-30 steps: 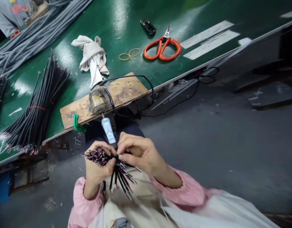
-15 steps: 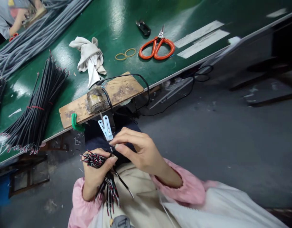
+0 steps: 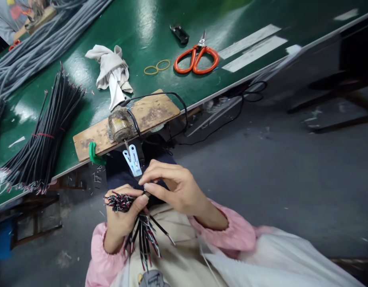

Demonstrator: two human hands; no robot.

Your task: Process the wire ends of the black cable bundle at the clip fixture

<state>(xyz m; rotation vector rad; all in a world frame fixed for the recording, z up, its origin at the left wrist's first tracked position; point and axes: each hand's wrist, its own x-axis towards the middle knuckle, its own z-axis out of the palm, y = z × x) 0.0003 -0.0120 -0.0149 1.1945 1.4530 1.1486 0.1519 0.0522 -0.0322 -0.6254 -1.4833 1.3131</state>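
A bundle of black cables (image 3: 120, 202) with red, white and black wire ends is wrapped in my left hand (image 3: 119, 223). More of its loose ends hang below the hand, over my lap. My left thumb and forefinger also pinch one cable near its end. Close beside that end, my right hand (image 3: 175, 189) has thumb and forefinger nearly together; whatever lies between the fingertips is too small to make out. Just above my right fingertips, a light-blue clothespin (image 3: 132, 160) sits on the shaft of a small motor (image 3: 119, 125), which is fixed to a wooden board (image 3: 154, 111).
The board rests on the green table's (image 3: 202, 95) edge, by a green clamp (image 3: 95, 154). A tied bundle of black cables (image 3: 49, 127), a white cloth (image 3: 109, 69), rubber bands (image 3: 157, 67), orange-handled scissors (image 3: 196, 59) and grey cables (image 3: 52, 44) lie there. A co-worker's arm (image 3: 20, 34) shows far left.
The loose cable ends below my left hand have swung to the right. The cable end pinched by my left fingers has shifted slightly, and both hands stay close together. The view moved a little.
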